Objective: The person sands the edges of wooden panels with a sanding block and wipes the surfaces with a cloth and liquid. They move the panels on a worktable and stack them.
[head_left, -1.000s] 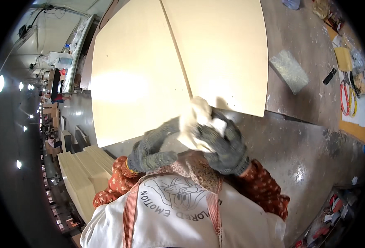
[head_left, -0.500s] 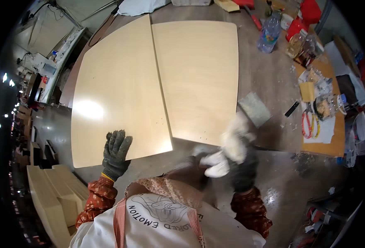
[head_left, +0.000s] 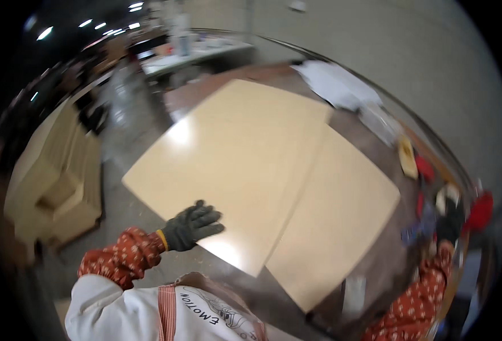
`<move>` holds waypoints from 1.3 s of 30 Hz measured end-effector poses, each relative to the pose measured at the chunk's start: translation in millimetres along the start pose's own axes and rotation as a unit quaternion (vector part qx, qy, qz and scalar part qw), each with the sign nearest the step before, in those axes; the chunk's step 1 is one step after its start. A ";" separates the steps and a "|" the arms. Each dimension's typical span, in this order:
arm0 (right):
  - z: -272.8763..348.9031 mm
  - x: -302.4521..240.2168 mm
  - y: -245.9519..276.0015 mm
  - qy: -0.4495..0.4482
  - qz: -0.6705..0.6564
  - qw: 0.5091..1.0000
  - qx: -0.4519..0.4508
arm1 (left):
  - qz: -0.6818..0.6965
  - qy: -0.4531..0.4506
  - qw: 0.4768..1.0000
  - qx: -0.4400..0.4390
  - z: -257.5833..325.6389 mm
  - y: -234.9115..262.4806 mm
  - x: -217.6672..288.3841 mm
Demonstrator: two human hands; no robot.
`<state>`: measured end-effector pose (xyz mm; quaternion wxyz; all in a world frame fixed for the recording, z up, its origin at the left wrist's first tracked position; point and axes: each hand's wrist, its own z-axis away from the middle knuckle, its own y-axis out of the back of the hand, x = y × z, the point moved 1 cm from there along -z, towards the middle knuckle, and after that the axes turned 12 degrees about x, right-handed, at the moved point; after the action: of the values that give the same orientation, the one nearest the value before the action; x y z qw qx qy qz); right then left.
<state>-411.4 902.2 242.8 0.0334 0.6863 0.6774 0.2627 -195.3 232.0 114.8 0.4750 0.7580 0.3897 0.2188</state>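
Two pale wooden panels lie overlapping on the table. The upper panel (head_left: pixel 228 153) is on the left and partly covers the lower panel (head_left: pixel 342 210). My left hand (head_left: pixel 191 226), in a dark grey knit glove, rests flat on the upper panel's near edge with its fingers stretched out. Far off to the right, my gloved right hand (head_left: pixel 450 224) reaches over the table's cluttered side. A pale, crumpled cloth (head_left: pixel 447 196) shows at its fingertips, blurred. A red object (head_left: pixel 478 211) is just beside that hand, and a clear plastic bottle (head_left: pixel 418 227) stands to its left.
A white sheet (head_left: pixel 339 84) and a yellow block (head_left: pixel 407 158) lie along the table's far side. A flat greyish packet (head_left: pixel 354 294) sits near the lower panel. Stacked boards (head_left: pixel 57 176) stand on the floor at left. Behind is a white workbench (head_left: pixel 199 57).
My view has swung so that the panels appear turned. My right hand has moved with the pale cloth from the panels' near edge to the table's far right. My left hand stays on the upper panel.
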 end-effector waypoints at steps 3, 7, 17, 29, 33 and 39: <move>-20.2 -25.3 -47.7 -0.037 -0.048 0.994 -0.094 | -0.028 -0.013 0.999 0.008 22.8 -9.0 -7.1; -40.3 -56.2 -62.8 -0.066 -0.066 0.985 -0.149 | 0.023 0.039 0.999 -0.029 30.9 -6.5 -4.4; -52.5 -125.0 -42.3 -0.085 -0.161 0.974 -0.134 | 0.008 -0.014 1.000 0.009 31.7 -25.8 -5.2; -41.6 -249.2 49.0 -0.125 -0.338 0.926 -0.113 | 0.268 -0.046 0.906 0.324 -137.3 12.9 20.7; 0.2 -303.3 77.5 -0.154 -0.393 0.892 -0.163 | 0.236 0.068 0.944 0.221 -124.5 17.2 42.2; 43.7 -381.3 107.3 -0.194 -0.431 0.840 -0.266 | 0.067 -0.112 0.971 0.198 -85.2 15.2 2.9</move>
<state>-274.5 546.0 128.1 0.4549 0.3263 0.7890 0.2532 -247.6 277.5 166.8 0.3399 0.8812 0.3182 0.0823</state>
